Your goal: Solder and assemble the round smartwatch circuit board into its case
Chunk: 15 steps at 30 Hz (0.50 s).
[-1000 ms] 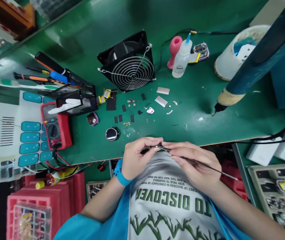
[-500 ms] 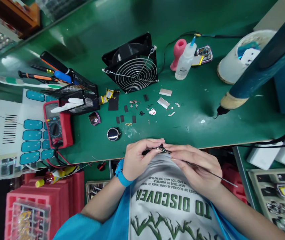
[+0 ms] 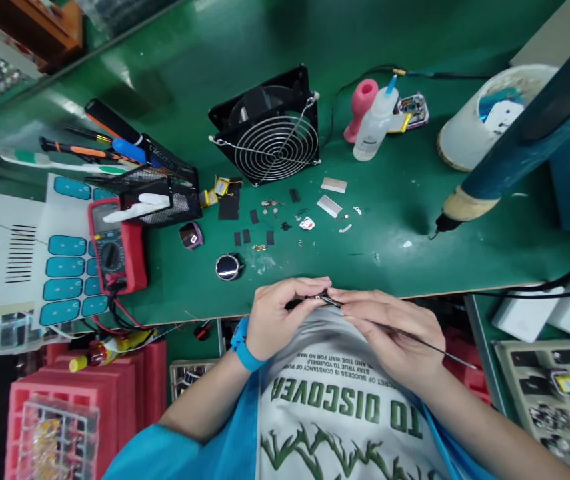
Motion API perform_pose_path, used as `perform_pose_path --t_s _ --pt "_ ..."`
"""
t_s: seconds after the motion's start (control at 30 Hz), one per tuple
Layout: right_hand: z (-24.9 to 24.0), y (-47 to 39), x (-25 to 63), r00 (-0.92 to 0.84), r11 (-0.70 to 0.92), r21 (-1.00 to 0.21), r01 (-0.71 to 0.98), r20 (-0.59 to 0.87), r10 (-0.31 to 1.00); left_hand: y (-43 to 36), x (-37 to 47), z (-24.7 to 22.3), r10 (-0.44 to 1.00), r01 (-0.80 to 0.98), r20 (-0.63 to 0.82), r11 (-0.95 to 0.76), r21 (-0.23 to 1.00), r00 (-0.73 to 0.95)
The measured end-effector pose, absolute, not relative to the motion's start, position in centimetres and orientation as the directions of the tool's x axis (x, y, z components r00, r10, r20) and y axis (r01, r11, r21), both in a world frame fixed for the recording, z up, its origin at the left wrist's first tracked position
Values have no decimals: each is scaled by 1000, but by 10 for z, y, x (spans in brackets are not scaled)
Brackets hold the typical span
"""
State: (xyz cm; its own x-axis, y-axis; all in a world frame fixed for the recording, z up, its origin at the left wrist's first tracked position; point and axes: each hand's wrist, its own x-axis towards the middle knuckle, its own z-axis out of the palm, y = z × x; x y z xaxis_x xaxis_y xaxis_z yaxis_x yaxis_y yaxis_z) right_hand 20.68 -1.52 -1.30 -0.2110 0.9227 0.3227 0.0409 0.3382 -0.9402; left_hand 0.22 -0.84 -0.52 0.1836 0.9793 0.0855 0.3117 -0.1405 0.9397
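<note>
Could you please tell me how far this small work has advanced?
Apparently done: loose dark strips and a white piece lie out on the bench. In hand: the left hand pinches a small dark piece, where the right hand holds a thin tool. Left: that piece looks unfinished; beyond that, I cannot tell.

Slim dark tool (image 3: 405, 334) slanted, one end at small dark part (image 3: 317, 297), mostly hidden.

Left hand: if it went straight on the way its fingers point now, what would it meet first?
Probably the right hand, whose fingertips face the left hand. The tip of the slim tool may come even sooner, by the small dark part at the left fingertips; depth there is unclear.
</note>
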Motion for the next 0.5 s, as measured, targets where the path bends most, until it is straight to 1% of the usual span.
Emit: perform_pose_path --t_s 0.23,0.4,0.5 --pt "-13 -17 207 -197 326 -944 52 311 930 -10 6 -5 978 351 127 -178 919 163" --pt "-10 -14 204 -155 292 -956 19 286 946 -10 7 -5 980 354 121 -170 920 156" --pt "-10 -14 204 -162 283 -959 3 278 947 -10 6 -5 981 350 117 -166 922 156"
